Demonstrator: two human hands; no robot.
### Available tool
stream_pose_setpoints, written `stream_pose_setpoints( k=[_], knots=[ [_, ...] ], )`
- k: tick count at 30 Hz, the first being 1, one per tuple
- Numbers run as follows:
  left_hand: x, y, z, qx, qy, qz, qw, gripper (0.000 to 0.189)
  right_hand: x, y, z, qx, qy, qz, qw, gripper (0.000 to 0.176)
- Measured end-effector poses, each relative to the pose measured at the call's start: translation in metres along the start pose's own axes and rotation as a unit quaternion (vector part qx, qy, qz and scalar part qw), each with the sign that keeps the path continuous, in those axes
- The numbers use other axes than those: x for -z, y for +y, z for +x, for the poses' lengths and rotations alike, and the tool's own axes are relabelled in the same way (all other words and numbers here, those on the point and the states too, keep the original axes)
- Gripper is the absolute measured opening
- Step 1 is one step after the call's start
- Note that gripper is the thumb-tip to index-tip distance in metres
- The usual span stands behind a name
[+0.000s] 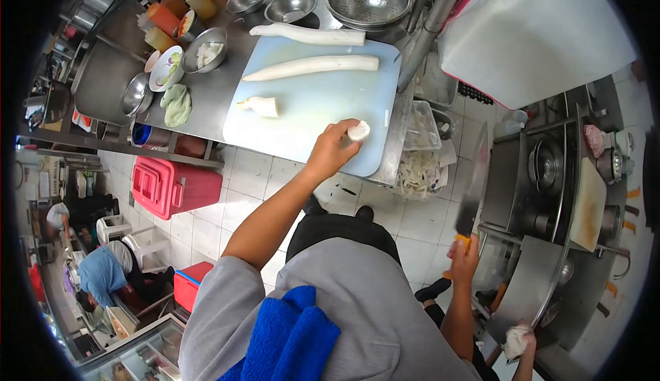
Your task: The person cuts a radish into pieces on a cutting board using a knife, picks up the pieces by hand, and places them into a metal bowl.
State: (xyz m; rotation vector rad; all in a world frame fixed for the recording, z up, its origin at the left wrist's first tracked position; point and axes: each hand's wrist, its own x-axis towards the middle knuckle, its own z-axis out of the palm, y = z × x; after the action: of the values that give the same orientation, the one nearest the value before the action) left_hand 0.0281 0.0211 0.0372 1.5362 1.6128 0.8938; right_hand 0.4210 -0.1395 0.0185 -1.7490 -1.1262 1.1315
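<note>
My left hand (335,148) is closed around a short cut piece of white radish (359,131) at the near right edge of the pale blue cutting board (309,137). Off to the right, my right hand (464,258) grips a large knife (474,188) by its orange handle, blade pointing up and away from the board. A long peeled white radish (313,68) lies across the board. A second long radish (309,34) rests along the board's far edge. To the left lies a short radish end (260,106).
Metal bowls (291,7), a colander (368,0) and sauce bottles (163,18) stand on the steel counter, with a green cloth (177,105) nearby. A red bin (168,187) is below. Another person's hand with a white cloth (517,341) shows at lower right, beside the stove.
</note>
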Motion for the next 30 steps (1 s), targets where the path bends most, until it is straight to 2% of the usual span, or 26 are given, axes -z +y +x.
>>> stream_pose_setpoints(
  k=[1,2,3,4,5,6,7,8,10,11,13,15,19,30],
  knots=[
    [0.004,0.002,0.002,0.000,-0.005,0.001,1.000,0.050,-0.013,-0.012,0.003,-0.012,-0.012,0.018,1.000,0.017],
    [0.011,0.001,0.005,0.039,-0.045,-0.033,0.998,0.047,-0.025,-0.025,0.007,-0.044,-0.034,0.010,0.998,0.017],
    [0.015,0.001,0.010,0.077,-0.084,-0.066,0.991,0.045,-0.034,-0.039,0.009,-0.075,-0.079,-0.007,0.994,0.018],
    [0.014,-0.004,0.013,0.077,-0.087,-0.065,0.991,0.045,-0.043,-0.053,0.011,-0.105,-0.125,-0.024,0.986,0.019],
    [0.013,-0.011,0.015,0.008,-0.035,-0.024,0.999,0.043,-0.051,-0.065,0.010,-0.108,-0.125,-0.021,0.986,0.019],
    [0.014,-0.011,0.016,-0.062,0.017,0.017,0.998,0.041,-0.060,-0.078,0.008,-0.139,-0.173,0.016,0.975,0.021],
    [0.012,-0.011,0.015,-0.046,0.025,0.016,0.999,0.043,-0.068,-0.087,0.008,-0.167,-0.220,0.052,0.960,0.023],
    [0.012,-0.010,0.013,-0.045,0.022,0.017,0.999,0.043,-0.074,-0.094,0.008,-0.170,-0.219,0.053,0.959,0.023],
    [0.009,-0.010,0.006,-0.139,0.058,0.031,0.988,0.045,-0.084,-0.103,0.008,-0.141,-0.255,0.003,0.957,0.027],
    [0.009,-0.010,0.002,-0.138,0.055,0.031,0.988,0.045,-0.090,-0.109,0.010,-0.111,-0.259,-0.031,0.959,0.029],
    [0.009,-0.009,-0.004,-0.251,0.073,0.159,0.952,0.050,-0.099,-0.113,0.016,-0.089,-0.261,-0.058,0.959,0.030],
    [0.010,-0.012,-0.005,-0.248,0.052,0.163,0.954,0.050,-0.103,-0.116,0.024,-0.050,-0.264,-0.096,0.958,0.032],
    [0.013,-0.015,-0.003,-0.239,0.011,0.170,0.956,0.051,-0.104,-0.114,0.035,-0.060,-0.265,-0.109,0.956,0.032],
    [0.018,-0.008,0.001,-0.261,-0.003,0.211,0.942,0.052,-0.102,-0.119,0.033,-0.053,-0.289,-0.127,0.947,0.029]
  ],
)
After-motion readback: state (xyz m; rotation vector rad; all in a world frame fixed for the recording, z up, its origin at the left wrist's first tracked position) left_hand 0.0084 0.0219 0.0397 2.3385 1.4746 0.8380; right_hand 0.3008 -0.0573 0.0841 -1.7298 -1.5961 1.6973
